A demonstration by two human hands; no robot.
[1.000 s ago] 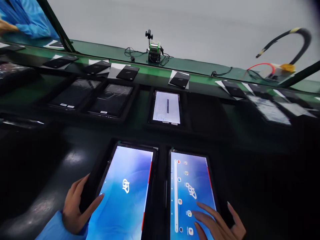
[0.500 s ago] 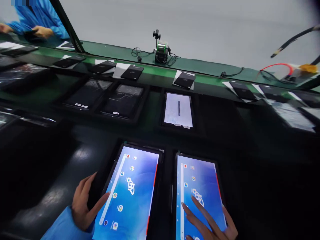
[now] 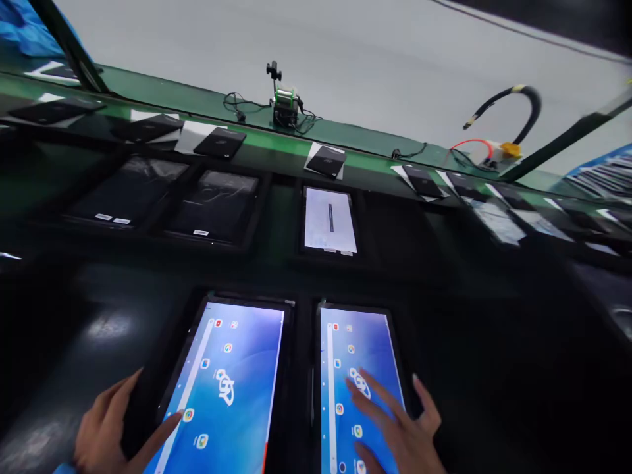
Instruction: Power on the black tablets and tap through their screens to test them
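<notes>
Two tablets with lit blue home screens lie side by side in black trays before me. At the left tablet (image 3: 241, 368), my left hand (image 3: 113, 421) rests on its outer edge, thumb tip over the screen's side and fingers spread off the frame. Over the right tablet (image 3: 345, 388), my right hand (image 3: 395, 421) has its fingers spread above the lower screen, slightly blurred; I cannot tell whether they touch the glass. Neither hand grips anything.
Behind them lies a tablet with a white screen (image 3: 330, 220), and to its left are two dark tablets (image 3: 212, 204) in film. Black booklets (image 3: 326, 160) on white sheets line the table's far side. A small reel device (image 3: 286, 105) stands on the green ledge (image 3: 182, 92).
The view has swung right, so things appear further left. My right hand has shifted slightly over the right tablet. Red strips at the screen edges have mostly gone.
</notes>
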